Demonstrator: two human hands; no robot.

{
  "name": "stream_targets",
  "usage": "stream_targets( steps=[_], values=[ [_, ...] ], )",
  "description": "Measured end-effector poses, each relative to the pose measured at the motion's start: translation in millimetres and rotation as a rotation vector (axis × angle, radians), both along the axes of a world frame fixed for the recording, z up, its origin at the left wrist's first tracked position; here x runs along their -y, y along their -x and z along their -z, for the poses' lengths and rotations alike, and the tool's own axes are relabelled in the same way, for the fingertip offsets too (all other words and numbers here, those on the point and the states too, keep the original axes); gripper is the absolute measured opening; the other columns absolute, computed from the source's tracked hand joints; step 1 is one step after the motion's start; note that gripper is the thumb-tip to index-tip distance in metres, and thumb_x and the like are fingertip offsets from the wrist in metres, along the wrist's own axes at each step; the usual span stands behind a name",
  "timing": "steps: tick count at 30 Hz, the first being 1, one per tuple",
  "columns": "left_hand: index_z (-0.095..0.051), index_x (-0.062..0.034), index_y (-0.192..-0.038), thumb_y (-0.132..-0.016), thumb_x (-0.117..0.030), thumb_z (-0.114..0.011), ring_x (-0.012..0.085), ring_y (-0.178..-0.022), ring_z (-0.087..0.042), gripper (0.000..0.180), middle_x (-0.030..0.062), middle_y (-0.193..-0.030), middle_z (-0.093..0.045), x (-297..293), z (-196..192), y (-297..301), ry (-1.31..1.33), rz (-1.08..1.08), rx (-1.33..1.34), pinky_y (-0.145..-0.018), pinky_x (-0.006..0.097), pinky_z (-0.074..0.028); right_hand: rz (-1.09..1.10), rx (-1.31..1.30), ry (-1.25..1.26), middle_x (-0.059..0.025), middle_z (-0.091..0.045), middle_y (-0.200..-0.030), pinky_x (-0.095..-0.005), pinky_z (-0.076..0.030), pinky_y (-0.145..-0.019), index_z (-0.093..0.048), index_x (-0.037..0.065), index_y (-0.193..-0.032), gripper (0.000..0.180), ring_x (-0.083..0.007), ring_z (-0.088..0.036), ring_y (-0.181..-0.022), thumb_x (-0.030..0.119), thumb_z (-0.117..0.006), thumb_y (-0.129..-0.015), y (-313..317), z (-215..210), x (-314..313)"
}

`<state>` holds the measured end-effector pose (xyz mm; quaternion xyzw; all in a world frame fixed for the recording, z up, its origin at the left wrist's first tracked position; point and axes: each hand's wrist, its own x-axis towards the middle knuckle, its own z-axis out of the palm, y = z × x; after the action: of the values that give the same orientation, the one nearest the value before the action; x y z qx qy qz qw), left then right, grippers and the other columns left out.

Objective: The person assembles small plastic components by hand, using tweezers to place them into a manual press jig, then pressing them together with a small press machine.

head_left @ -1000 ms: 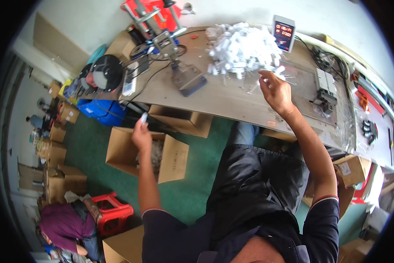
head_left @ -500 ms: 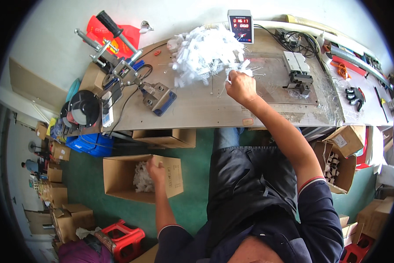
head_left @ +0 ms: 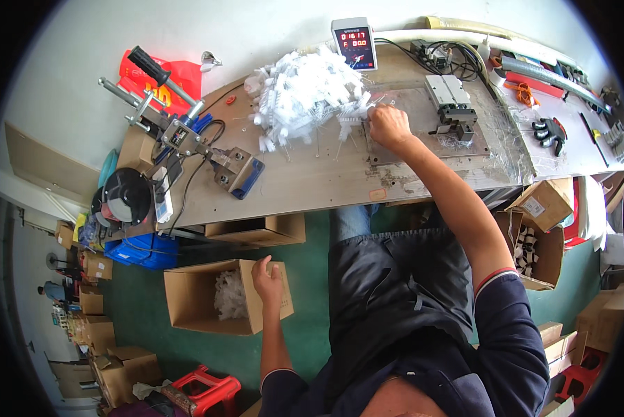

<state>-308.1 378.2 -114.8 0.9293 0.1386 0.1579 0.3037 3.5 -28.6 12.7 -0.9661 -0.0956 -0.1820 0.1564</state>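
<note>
Starting at the bench's (head_left: 312,187) left end, a black round reel (head_left: 126,198) sits at the corner, and a metal hand-lever tool with a black grip (head_left: 166,115) stands just beside it, cabled to a small blue-based block (head_left: 237,172) further in. Below the bench's front edge, on the green floor, an open brown cardboard box (head_left: 187,306) holds a small heap of white plastic pieces (head_left: 230,295). The left hand (head_left: 269,278) rests at that box's right wall, fingers loosely bent over the flap; whether it holds anything cannot be told. The heap in the box lies just beside this hand, to its left.

Up on the bench, toward the middle of the back edge, a big pile of white plastic clip-like parts (head_left: 305,97) spreads across the top. A grey digital counter with red digits (head_left: 354,43) stands behind it at the back edge. The right hand (head_left: 388,125) reaches to the pile's right edge with fingers curled closed, touching the nearest white parts; it seems to pinch some, though the grip itself is hidden. A metal pneumatic fixture (head_left: 451,104) sits near this hand on a clear plastic sheet (head_left: 506,139). Off the bench's right end, another open cardboard box (head_left: 544,243) sits lower down.
</note>
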Motion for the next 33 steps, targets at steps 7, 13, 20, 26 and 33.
stream_targets(
  steps=[7, 13, 20, 26, 33],
  values=[
    [-0.071, -0.0034, -0.119, -0.096, -0.004, -0.067, 0.0224, -0.100, -0.068, 0.023, 0.0109, -0.120, -0.067, 35.1, -36.1, -12.0, 0.150, 0.001, 0.071, -0.080, 0.033, -0.057, -0.145, -0.105, -0.118, -0.0188, -0.073, -0.087, -0.0491, -0.057, -0.079, -0.073, 0.005, -0.088, 0.013, -0.0380, -0.072, -0.088, 0.012, -0.064, -0.081, 17.3, -16.4, 14.8],
    [-0.073, -0.0013, -0.109, -0.098, -0.002, -0.063, 0.0234, -0.096, -0.068, 0.015, 0.0111, -0.109, -0.070, 106.9, -72.1, -56.1, 0.078, 0.124, 0.359, -0.077, 0.032, -0.055, -0.151, -0.234, -0.714, -0.0168, -0.074, -0.081, -0.0385, -0.056, -0.073, -0.074, 0.001, -0.089, 0.015, -0.0267, -0.072, -0.075, 0.015, -0.074, -0.084, 73.5, -11.5, 55.1],
    [-0.061, 0.0025, -0.133, -0.103, -0.013, -0.064, 0.0134, -0.086, -0.066, 0.033, 0.0091, -0.107, -0.070, 250.0, -134.1, -141.0, 0.868, 0.418, 0.223, -0.066, 0.026, -0.056, -0.183, -0.597, -1.200, -0.0011, -0.062, -0.067, -0.0240, -0.042, -0.046, -0.073, -0.001, -0.085, 0.014, -0.0073, -0.055, -0.055, 0.013, -0.074, -0.087, 137.1, -15.2, 82.4],
    [-0.065, 0.0018, -0.124, -0.100, -0.016, -0.070, 0.0129, -0.076, -0.067, 0.030, 0.0077, -0.099, -0.071, 315.9, -144.2, -192.5, 1.185, 0.562, -0.178, -0.060, 0.027, -0.056, -0.197, -0.638, -1.160, 0.0007, -0.063, -0.067, -0.0222, -0.040, -0.045, -0.074, 0.001, -0.090, 0.015, -0.0062, -0.054, -0.052, 0.016, -0.076, -0.090, 162.2, -23.9, 109.3],
    [-0.070, -0.0018, -0.106, -0.095, -0.015, -0.075, 0.0113, -0.070, -0.065, 0.018, 0.0043, -0.088, -0.071, 346.6, -135.0, -208.7, 1.274, 0.686, -0.333, -0.059, 0.025, -0.054, -0.102, -0.626, -1.294, 0.0012, -0.063, -0.066, -0.0224, -0.039, -0.044, -0.074, 0.003, -0.088, 0.013, -0.0060, -0.054, -0.051, 0.016, -0.074, -0.090, 168.3, -19.8, 133.3]
  ],
)
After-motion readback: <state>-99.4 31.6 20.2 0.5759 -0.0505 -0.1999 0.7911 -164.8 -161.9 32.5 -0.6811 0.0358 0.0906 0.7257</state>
